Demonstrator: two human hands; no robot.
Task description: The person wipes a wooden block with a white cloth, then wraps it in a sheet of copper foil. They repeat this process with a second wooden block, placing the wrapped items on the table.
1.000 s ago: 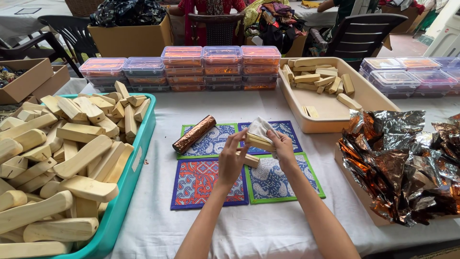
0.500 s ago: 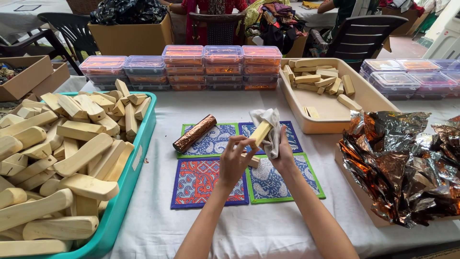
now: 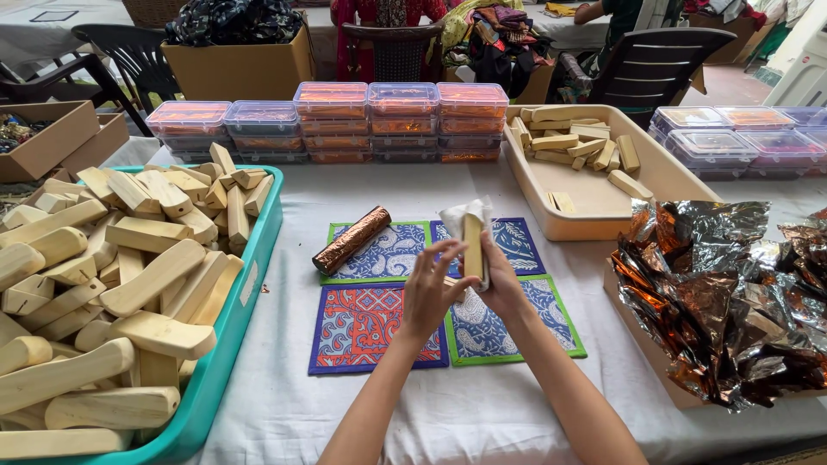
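Centrally, above four patterned mats [image 3: 379, 323] on a white cloth [image 3: 482, 413], a pale wooden block [image 3: 473, 245] is held upright, wrapped partly in white tissue [image 3: 457, 220] that sticks out at its top and left side. The block is gripped by the right hand [image 3: 504, 288], whose fingers are closed around its lower part and the tissue. The left hand [image 3: 428, 293] is raised beside it with fingers loosely spread and curled toward the block; whether its fingertips actually touch the block or tissue cannot be told.

Just left of the hands, a roll wrapped in copper foil [image 3: 351, 239] is laid slantwise across the upper left mat. A teal tub [image 3: 233, 340] at the left edge is heaped with bare wooden blocks [image 3: 129, 284]. A beige tray [image 3: 594, 211] behind and to the right of the hands is seen to hold a smaller number of blocks at its far end. Crumpled foil sheets [image 3: 715, 301], silver and copper, are piled at the right. Clear lidded boxes [image 3: 370, 120] with orange contents are stacked in a row along the far side of the cloth, and more of them [image 3: 741, 138] are set beyond the tray. Cardboard boxes [image 3: 241, 60] and dark chairs [image 3: 655, 60] are seen behind the table.
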